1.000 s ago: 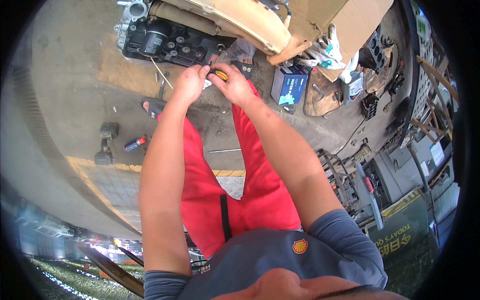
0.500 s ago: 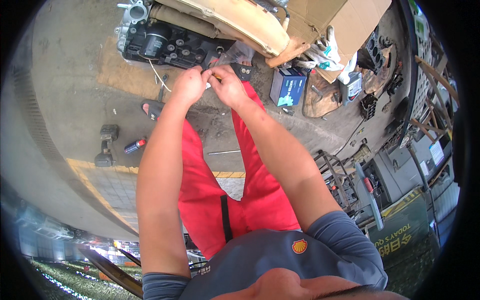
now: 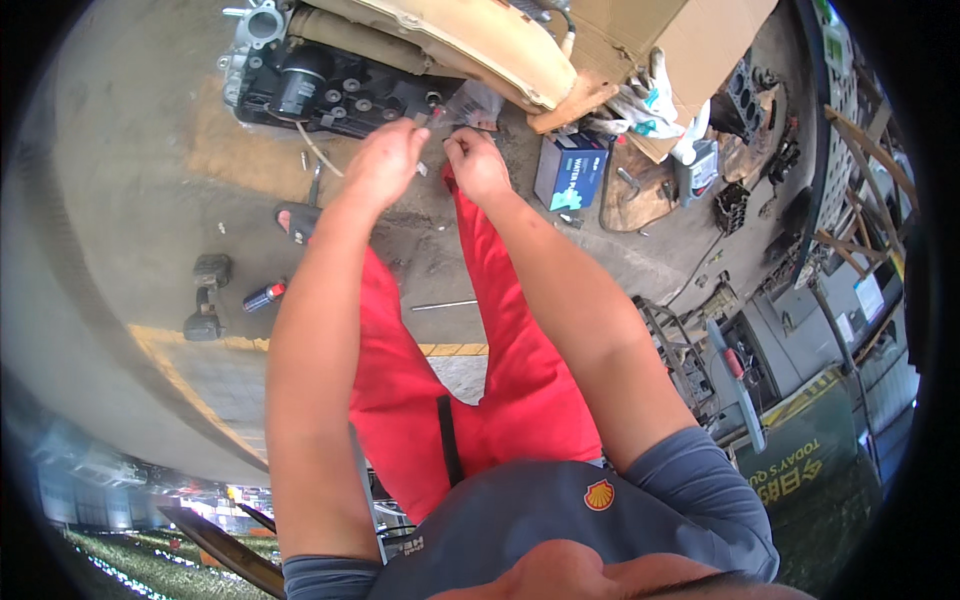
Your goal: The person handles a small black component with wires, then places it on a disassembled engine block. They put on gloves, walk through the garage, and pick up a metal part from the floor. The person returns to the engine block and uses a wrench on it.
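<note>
Presently curling left hand (image 3: 385, 162) and right hand (image 3: 478, 167) half-closed, apart, near the engine (image 3: 346, 100), leaving anything held impossible to tell.

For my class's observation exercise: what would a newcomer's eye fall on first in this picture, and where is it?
Probably the bright red trousers, in the middle of the view. Next, the left hand and right hand at upper middle, apart from each other, near the dark engine assembly at upper left. A blue box also stands out, right of the right hand.
</note>
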The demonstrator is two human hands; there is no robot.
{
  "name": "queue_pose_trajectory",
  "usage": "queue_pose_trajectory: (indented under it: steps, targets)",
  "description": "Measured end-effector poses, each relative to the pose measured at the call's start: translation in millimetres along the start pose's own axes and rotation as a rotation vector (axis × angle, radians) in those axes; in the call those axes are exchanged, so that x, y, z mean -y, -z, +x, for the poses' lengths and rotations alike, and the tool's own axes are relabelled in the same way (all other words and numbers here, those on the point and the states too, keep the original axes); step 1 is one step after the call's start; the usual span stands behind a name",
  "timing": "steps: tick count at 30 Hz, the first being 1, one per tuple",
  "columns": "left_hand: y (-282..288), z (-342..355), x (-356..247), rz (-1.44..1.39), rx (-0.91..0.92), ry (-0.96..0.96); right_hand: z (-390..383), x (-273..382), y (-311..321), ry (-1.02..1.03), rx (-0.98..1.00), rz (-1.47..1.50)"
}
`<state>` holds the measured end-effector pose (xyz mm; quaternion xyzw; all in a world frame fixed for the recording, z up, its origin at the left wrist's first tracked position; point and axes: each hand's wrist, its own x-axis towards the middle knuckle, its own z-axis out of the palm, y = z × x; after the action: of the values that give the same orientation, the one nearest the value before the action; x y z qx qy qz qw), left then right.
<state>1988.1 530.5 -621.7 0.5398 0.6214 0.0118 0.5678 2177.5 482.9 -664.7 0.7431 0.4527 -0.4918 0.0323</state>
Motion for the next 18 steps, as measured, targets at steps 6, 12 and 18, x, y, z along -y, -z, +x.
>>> queue_pose_trajectory:
  steps: [6,12,18]
  targets:
    - [2,-14,0,0.063,0.008,-0.018,-23,-86,9,-0.135,0.168,0.444]
    - [1,-18,15,0.265,0.039,0.032,-81,-64,35,-0.556,0.216,0.579]
    - [2,-16,21,0.282,0.060,0.043,-71,-63,30,-0.405,0.290,0.830]
